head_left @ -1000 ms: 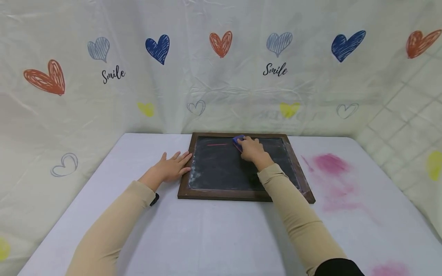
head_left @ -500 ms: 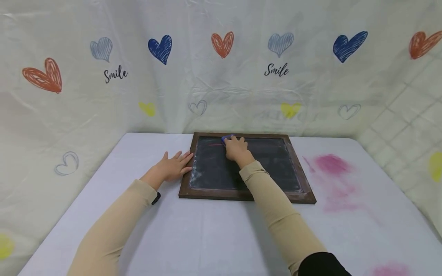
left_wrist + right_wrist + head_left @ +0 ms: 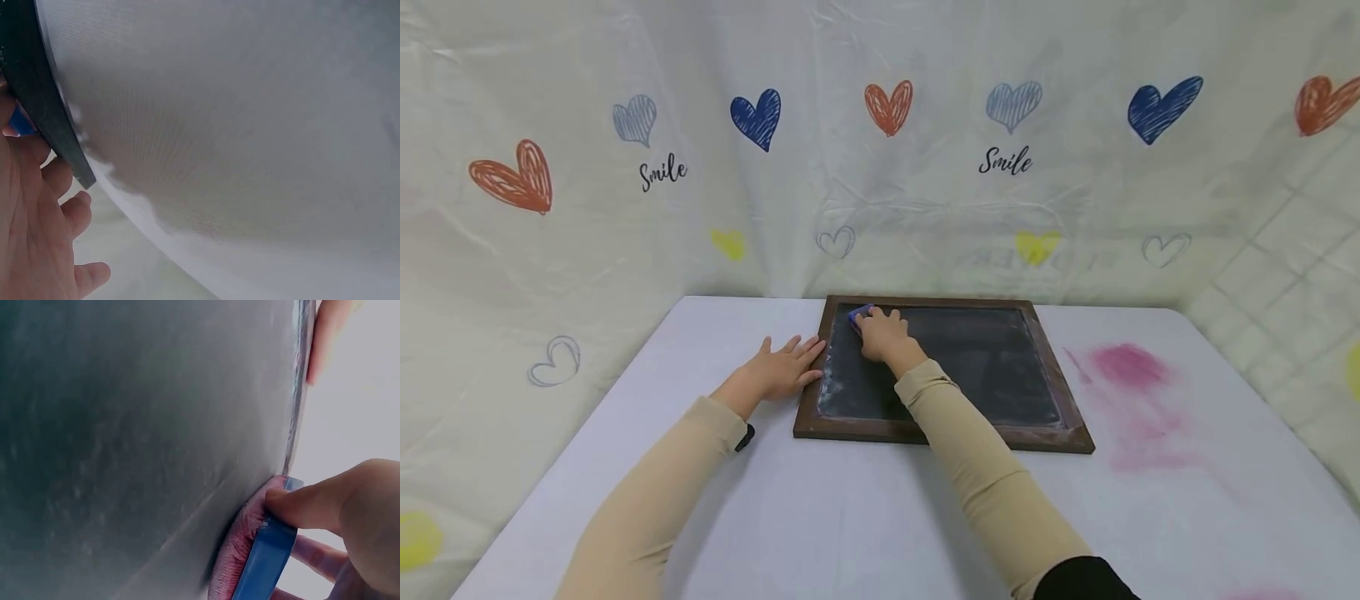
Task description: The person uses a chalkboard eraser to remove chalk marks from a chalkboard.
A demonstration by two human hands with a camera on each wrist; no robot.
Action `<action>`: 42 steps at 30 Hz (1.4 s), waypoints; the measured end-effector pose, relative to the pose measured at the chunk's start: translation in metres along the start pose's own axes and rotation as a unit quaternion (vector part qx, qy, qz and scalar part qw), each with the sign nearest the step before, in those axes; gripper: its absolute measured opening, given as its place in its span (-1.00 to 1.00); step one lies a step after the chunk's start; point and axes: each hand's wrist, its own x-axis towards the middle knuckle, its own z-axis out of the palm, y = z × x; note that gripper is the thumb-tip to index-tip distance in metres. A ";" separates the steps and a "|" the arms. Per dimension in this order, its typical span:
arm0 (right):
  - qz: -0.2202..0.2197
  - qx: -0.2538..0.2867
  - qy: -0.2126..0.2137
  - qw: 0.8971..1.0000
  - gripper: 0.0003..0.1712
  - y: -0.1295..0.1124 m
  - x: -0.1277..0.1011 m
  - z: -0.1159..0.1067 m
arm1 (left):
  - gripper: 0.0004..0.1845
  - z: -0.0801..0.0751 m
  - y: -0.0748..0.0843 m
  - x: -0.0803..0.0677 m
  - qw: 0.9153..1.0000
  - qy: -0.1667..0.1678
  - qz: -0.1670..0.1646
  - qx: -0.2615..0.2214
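Observation:
A chalkboard (image 3: 955, 367) in a brown wooden frame lies on the white table, its dark face up. My right hand (image 3: 885, 337) grips a blue chalkboard eraser (image 3: 265, 559) near the board's far left corner. In the right wrist view the thumb presses its side, and the eraser's pinkish felt faces the board. Fingers spread, my left hand (image 3: 781, 369) rests against the left side of the frame. The left wrist view shows those fingers along the frame's edge (image 3: 47, 94).
Pink chalk smudges (image 3: 1127, 367) mark the white tablecloth (image 3: 820, 517) right of the board. Behind the table hangs a pale curtain (image 3: 940, 192) printed with hearts and "Smile". White chalk dust lies along the board's left inner edge.
My right hand has slid left with the eraser along the board's far edge. The red chalk line there no longer shows. My left hand has stayed at the frame.

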 end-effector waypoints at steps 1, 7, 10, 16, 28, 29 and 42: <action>-0.004 0.002 0.001 1.000 -0.28 0.001 -0.001 0.001 | -0.28 0.001 0.001 0.001 1.000 0.000 0.001 -0.002; -0.017 0.030 0.009 0.999 -0.22 0.016 -0.008 0.004 | -0.28 0.006 0.000 -0.001 1.000 -0.004 0.000 -0.009; -0.014 0.025 0.016 0.999 -0.21 0.024 -0.009 0.001 | -0.28 0.005 0.000 -0.002 1.000 -0.001 0.001 -0.006; -0.002 0.008 0.021 1.000 -0.23 0.052 -0.012 -0.005 | -0.28 0.000 0.003 -0.001 1.000 0.000 0.001 -0.006; 0.033 0.027 0.020 0.999 -0.26 0.078 -0.015 -0.008 | -0.28 -0.001 0.000 0.000 1.000 0.002 0.003 -0.009; 0.034 0.025 0.021 0.999 -0.26 0.073 -0.013 -0.008 | -0.28 -0.001 0.000 0.000 1.000 0.001 0.003 -0.009; -0.086 -0.008 -0.012 0.996 -0.26 0.000 -0.011 0.001 | -0.28 -0.001 0.002 0.003 1.000 -0.008 -0.001 -0.008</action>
